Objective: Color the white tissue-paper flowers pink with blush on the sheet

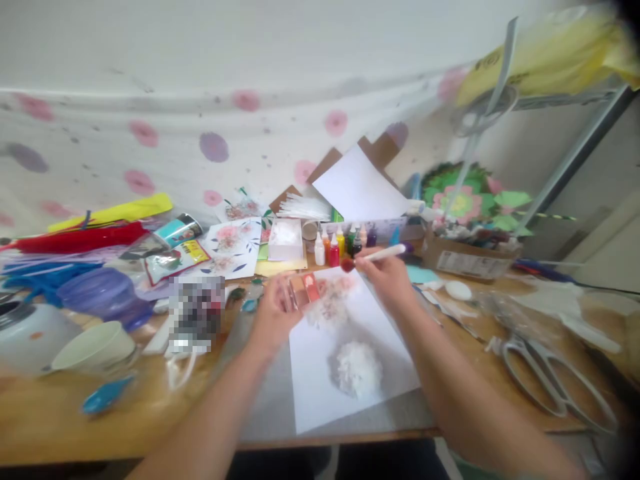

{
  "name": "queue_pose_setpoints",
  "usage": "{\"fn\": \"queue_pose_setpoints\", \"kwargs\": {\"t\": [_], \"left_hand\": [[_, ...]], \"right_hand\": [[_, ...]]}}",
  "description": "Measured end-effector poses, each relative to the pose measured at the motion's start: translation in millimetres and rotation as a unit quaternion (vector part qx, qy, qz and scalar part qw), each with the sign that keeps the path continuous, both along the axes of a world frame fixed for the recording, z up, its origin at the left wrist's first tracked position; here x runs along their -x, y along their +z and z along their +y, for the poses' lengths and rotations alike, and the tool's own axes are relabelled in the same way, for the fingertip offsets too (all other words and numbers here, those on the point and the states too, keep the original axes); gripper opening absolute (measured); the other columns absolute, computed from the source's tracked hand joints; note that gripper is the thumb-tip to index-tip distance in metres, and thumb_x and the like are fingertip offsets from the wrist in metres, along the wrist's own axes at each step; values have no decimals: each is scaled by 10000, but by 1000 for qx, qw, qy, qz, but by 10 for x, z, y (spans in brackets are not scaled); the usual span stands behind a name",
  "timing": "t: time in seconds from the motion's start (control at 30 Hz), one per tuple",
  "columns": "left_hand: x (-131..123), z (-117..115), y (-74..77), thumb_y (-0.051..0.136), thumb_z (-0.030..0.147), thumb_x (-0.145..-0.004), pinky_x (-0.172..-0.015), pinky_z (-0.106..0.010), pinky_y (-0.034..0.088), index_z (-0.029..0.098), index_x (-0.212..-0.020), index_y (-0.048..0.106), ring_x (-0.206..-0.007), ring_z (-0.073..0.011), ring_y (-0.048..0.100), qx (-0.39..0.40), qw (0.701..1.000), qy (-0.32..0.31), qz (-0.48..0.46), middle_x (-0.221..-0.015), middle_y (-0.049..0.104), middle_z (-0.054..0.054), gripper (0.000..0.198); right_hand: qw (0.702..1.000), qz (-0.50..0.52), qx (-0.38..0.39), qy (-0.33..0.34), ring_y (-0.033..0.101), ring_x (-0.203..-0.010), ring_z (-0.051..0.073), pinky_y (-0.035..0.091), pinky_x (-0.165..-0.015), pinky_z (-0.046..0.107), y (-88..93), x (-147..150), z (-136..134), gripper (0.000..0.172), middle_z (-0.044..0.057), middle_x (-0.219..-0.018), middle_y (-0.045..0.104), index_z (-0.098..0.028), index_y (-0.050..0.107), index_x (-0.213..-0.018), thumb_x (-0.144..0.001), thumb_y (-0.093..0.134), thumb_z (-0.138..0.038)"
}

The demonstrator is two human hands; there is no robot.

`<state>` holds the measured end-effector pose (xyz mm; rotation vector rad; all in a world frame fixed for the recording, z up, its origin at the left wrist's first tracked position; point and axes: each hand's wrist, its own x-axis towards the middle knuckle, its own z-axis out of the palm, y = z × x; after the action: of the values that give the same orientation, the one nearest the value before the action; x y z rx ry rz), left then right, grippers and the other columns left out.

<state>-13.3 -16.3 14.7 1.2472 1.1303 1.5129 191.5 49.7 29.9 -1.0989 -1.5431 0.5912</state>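
Observation:
My right hand (387, 280) is closed round a white-handled brush (381, 254) whose red tip hangs just above the far edge of a white sheet (320, 380). My left hand (273, 310) grips a small reddish box or pad (306, 289) at the sheet's upper left. On the sheet sit a fluffy white tuft (357, 369) and, further back, a pale pink-dabbed tuft (330, 303). A row of small paint bottles (340, 245) stands just behind the hands.
Large scissors (553, 373) lie at the right. A pale cup (95, 347), a purple lidded tub (103, 293) and a white jar (27, 333) crowd the left. Flower prints (233, 247), a white box (286, 240) and a cardboard tray (473, 260) of paper flowers stand behind.

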Motion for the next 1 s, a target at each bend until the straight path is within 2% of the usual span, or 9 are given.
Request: {"fn": "queue_pose_setpoints", "kwargs": {"t": [0.1,0.23,0.4,0.47,0.53,0.63,0.77,0.87,1.0], "left_hand": [[-55,-151,-140,766,152,-622,-837,-357,538,234,-1153,467,-967,-224,675,14,997,-75,-22,-1087,680,-61,614],[-64,-89,-262,709,120,-646,-856,-393,538,246,-1178,430,-985,-231,674,-15,996,-90,1,-1100,677,-64,614],[-37,61,-140,691,140,-653,-849,-389,538,223,-1156,486,-966,-242,682,-36,994,-88,57,-1093,689,-84,549],[-21,118,-89,681,159,-674,-850,-394,536,208,-1159,501,-959,-248,683,-47,992,-78,88,-1056,699,-93,519],[1,181,-76,684,168,-685,-855,-395,533,202,-1189,494,-970,-250,680,-60,988,-86,110,-1067,695,-106,539],[28,260,-97,691,191,-701,-841,-389,538,216,-1190,507,-957,-247,682,-64,984,-102,129,-1067,694,-103,523],[35,275,-86,689,198,-703,-813,-378,545,229,-1146,535,-914,-245,690,-44,986,-96,130,-983,707,-77,470],[48,248,-72,662,192,-718,-803,-361,546,217,-1128,526,-916,-240,691,-36,986,-113,113,-985,709,-83,433],[111,252,-163,671,162,-694,-843,-394,542,210,-1144,516,-927,-248,691,-22,986,-133,96,-1044,698,-101,479]], "right_hand": [[996,-21,-16,83,651,-755,188,491,-674,295,-38,171,-321,141,50,-817,717,-188,684,-800,-783,622,-314],[985,-148,-30,82,641,-767,193,479,-709,312,-134,305,-481,80,50,-801,702,-198,679,-720,-774,622,-210],[989,-140,-47,11,647,-795,183,477,-720,290,-129,306,-335,86,50,-853,717,-192,696,-753,-795,626,-220],[986,-159,-40,21,645,-737,177,475,-680,279,-134,317,-274,65,34,-795,717,-198,697,-705,-758,660,-203],[985,-170,-29,27,638,-680,171,472,-645,275,-155,333,-230,89,26,-748,713,-203,696,-681,-760,655,-206],[988,-151,-41,-6,653,-764,186,481,-700,294,-198,350,-184,123,53,-852,726,-200,712,-773,-820,609,-250],[979,-198,-31,39,650,-732,190,483,-679,301,-212,345,-143,77,45,-807,726,-204,710,-726,-776,652,-208],[983,-164,-80,29,652,-771,194,488,-690,304,-163,326,-126,79,51,-828,724,-205,706,-762,-801,645,-234],[964,-229,-81,108,640,-716,178,483,-667,293,-77,312,-81,71,38,-770,706,-199,691,-714,-778,665,-188]]}}
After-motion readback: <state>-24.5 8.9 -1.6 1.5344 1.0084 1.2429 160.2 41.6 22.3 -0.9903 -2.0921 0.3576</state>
